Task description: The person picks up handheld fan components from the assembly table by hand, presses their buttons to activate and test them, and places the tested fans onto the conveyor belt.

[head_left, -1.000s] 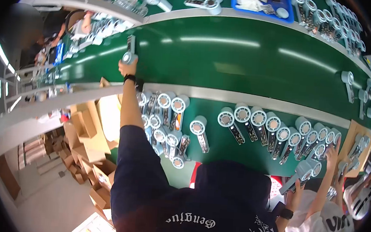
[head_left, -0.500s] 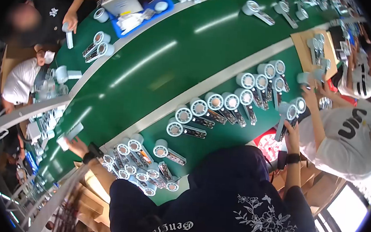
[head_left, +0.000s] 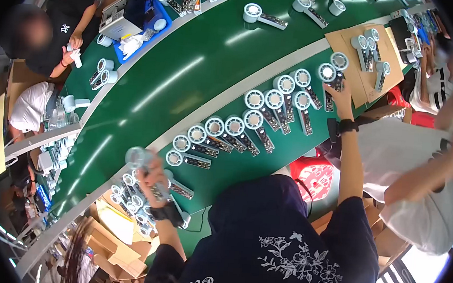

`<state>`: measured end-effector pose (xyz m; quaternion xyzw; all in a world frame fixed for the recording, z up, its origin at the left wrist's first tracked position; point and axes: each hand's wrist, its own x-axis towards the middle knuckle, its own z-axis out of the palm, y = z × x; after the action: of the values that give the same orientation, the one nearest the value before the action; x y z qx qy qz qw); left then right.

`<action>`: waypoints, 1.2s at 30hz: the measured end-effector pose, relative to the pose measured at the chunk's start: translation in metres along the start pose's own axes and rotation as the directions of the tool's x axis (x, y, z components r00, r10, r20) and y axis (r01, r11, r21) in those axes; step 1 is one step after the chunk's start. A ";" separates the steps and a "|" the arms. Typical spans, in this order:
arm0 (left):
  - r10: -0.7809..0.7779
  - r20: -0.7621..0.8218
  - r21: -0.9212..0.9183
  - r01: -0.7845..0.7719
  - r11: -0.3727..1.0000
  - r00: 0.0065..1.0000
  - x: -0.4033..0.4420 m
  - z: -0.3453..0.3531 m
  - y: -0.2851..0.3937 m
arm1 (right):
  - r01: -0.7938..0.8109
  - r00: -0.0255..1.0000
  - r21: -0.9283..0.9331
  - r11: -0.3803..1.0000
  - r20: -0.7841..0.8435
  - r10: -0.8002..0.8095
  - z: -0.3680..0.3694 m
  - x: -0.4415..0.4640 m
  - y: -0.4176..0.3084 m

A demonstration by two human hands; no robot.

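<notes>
My left hand [head_left: 153,178], blurred by motion, is closed round a pale-blue handheld fan [head_left: 138,157] with a round head. It is above a cluster of similar fans [head_left: 135,203] at the left end of the table. At the far right of the row, my right hand [head_left: 340,99] grips the handle of another handheld fan [head_left: 327,73]. A second round fan head [head_left: 339,61] sits right beside it. Between my hands, several fans [head_left: 234,126] lie in slanting rows, round heads away from me, handles showing open circuit boards.
A green conveyor belt [head_left: 175,84] with a pale rail [head_left: 224,96] runs past the table. Cardboard [head_left: 350,50] with several fans lies at upper right. A co-worker in a white shirt [head_left: 410,172] sits close on my right. A red stool [head_left: 311,177] is below the table edge.
My left hand has come back from over the belt toward the table with a fan. My right hand has moved its fan from near the table edge up to the row's far end.
</notes>
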<state>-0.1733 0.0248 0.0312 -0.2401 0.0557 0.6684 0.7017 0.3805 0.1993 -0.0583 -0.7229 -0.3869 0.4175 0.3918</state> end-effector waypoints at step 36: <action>0.117 -0.575 0.596 0.316 0.738 0.810 -0.087 -0.061 -0.122 | 0.350 0.792 -0.313 0.883 0.602 -0.100 0.277 0.108 -0.062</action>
<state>-0.0499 -0.0784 0.0443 -0.1669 0.4873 0.4570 0.7251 0.1533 0.3869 -0.1312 -0.5777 -0.6494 0.4724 0.1462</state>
